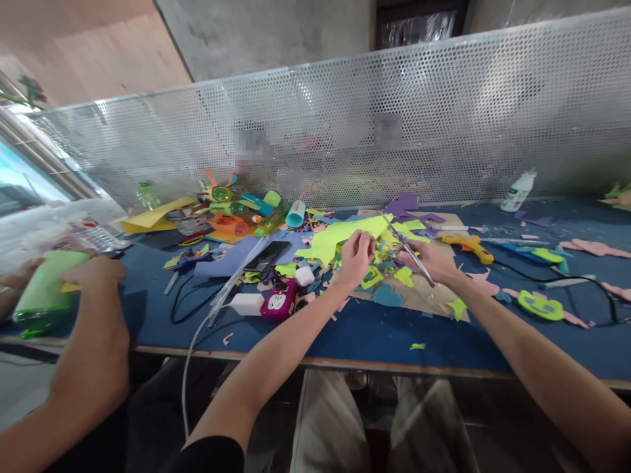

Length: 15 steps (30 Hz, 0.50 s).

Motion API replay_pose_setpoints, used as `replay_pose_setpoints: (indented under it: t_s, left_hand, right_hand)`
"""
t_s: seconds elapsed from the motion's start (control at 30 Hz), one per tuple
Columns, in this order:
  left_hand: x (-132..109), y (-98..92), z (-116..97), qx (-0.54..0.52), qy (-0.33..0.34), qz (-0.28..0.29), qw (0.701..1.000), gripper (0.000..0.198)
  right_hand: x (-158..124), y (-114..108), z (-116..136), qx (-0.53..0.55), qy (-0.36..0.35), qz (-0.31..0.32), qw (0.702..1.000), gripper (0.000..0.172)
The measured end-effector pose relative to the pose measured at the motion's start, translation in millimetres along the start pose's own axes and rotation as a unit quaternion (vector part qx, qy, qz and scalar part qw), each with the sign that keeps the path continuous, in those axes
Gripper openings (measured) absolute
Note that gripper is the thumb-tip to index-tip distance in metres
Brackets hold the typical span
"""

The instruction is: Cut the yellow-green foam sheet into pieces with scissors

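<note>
My left hand (359, 255) is closed in a pinch at the middle of the pile of scraps; what its fingertips hold is too small to make out. To its right, my right hand (428, 260) has its fingers wrapped round a long metal tool (418, 261), which looks like tweezers or slim scissors, pointing up and left. Behind both hands lies a bright yellow-green sheet (340, 238) with a ragged edge. Small yellow-green cut pieces and a blue cut shape (387, 295) lie on brown paper (428, 299) below them.
A yellow glue gun (469, 248) with a black cord lies to the right. Left of centre are a magenta box (279, 299), a white adapter (247, 304) and a phone (267, 256). At far left, another person's hands hold a green bottle (46, 289). A white bottle (518, 191) stands back right.
</note>
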<state>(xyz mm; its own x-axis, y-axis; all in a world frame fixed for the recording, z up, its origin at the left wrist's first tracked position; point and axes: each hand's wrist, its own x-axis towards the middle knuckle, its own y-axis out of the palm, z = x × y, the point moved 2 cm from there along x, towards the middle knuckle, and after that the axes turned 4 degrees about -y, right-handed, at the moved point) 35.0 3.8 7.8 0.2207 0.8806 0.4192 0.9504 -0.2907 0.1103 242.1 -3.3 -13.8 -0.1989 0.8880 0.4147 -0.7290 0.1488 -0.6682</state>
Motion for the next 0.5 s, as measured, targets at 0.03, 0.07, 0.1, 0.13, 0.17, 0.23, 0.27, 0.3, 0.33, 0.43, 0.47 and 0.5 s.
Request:
replay_pose_setpoints:
  t_s: [0.03,0.07,0.1,0.13,0.17,0.23,0.27,0.3,0.33,0.43,0.47,0.5]
  left_hand:
    - [0,0.6,1,0.030,-0.008,0.029,0.999,0.043]
    - [0,1.4,3,0.069,-0.016,0.059,0.996,0.044]
    - [0,2.5,5,0.116,-0.023,0.090,0.989,0.045]
    - [0,3.8,8,0.166,-0.027,0.120,0.978,0.045]
    - [0,5.3,11,0.214,-0.030,0.150,0.965,0.046]
    - [-2,8.6,18,0.286,-0.035,0.205,0.935,0.047]
    - [-3,10.4,21,0.303,-0.040,0.230,0.924,0.047]
    - [-4,12.0,24,0.309,-0.045,0.251,0.916,0.046]
    - [-5,13.5,26,0.307,-0.050,0.265,0.913,0.045]
    - [-7,16.6,32,0.296,-0.061,0.282,0.911,0.044]
    - [-7,17.5,33,0.296,-0.062,0.289,0.908,0.044]
    - [-7,18.1,34,0.298,-0.061,0.298,0.905,0.043]
  right_hand:
    - [0,0,1,0.008,-0.002,-0.012,1.000,0.038]
    - [0,-1,1,0.012,-0.001,-0.031,0.999,0.038]
    - [0,-2,1,0.010,0.002,-0.056,0.998,0.038]
    - [0,-4,1,0.001,0.006,-0.083,0.997,0.039]
    - [0,-6,0,-0.009,0.012,-0.110,0.994,0.039]
    - [1,-11,-5,-0.021,0.024,-0.153,0.988,0.041]
    - [1,-13,-8,-0.024,0.029,-0.168,0.985,0.042]
    - [2,-15,-11,-0.026,0.034,-0.180,0.983,0.043]
    - [3,-17,-15,-0.028,0.039,-0.189,0.981,0.044]
    - [5,-20,-24,-0.033,0.052,-0.200,0.978,0.047]
    - [6,-20,-26,-0.034,0.056,-0.200,0.978,0.048]
    - [6,-19,-28,-0.036,0.061,-0.200,0.977,0.049]
